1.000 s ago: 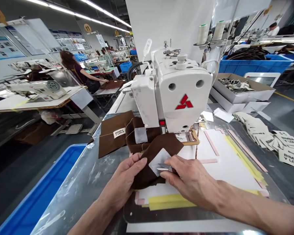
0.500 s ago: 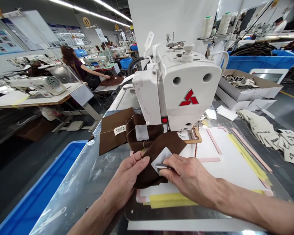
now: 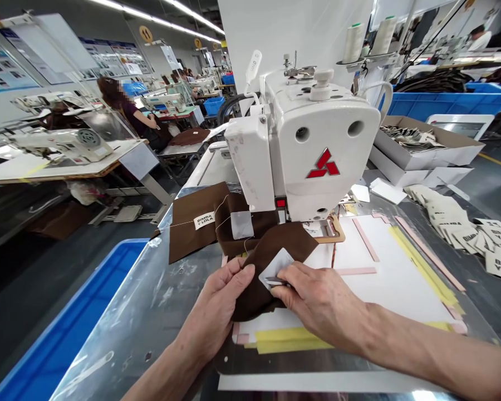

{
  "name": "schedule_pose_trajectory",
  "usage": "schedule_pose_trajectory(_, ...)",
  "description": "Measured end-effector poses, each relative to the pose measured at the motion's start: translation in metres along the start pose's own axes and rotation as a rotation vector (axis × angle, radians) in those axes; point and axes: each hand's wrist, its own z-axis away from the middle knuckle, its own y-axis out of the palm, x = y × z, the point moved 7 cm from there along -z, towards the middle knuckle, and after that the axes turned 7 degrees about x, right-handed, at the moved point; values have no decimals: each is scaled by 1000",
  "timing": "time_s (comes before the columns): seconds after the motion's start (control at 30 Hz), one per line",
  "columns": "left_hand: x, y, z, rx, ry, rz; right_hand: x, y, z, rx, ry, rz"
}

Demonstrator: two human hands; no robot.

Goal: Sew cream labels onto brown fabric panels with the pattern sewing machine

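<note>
My left hand [image 3: 222, 301] is closed on the edge of a brown fabric piece [image 3: 254, 298], thumb on top. A pale square patch [image 3: 279, 262] lies on that fabric. In my right hand [image 3: 317, 292] is a small pair of thread snips [image 3: 275, 281], mostly hidden by the fingers, its metal blades over the patch. Left of the sewing machine [image 3: 323, 133] lies another brown piece with a white label [image 3: 204, 220]. Beside it is a brown fold with a second pale patch [image 3: 242, 225], and loose threads run across them.
The white template board [image 3: 354, 301] with yellow and pink strips lies under the right arm. Printed labels [image 3: 451, 223] are spread at right, below a cardboard box [image 3: 455, 150]. A blue bin [image 3: 87, 312] stands at lower left. A co-worker [image 3: 136, 117] sits at the back left.
The snips' blades have tilted slightly over the patch, while both hands stay nearly in place. In the background, the co-worker's arm has drawn back from the brown cloth.
</note>
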Motion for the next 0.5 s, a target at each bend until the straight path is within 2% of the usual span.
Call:
schedule_pose_trajectory(0.3,0,1,1,6,7,17,2,-1,0,-80,-45,85)
schedule_pose_trajectory(0.5,2,12,3,99,-36,16,0,0,2,-101,-19,102)
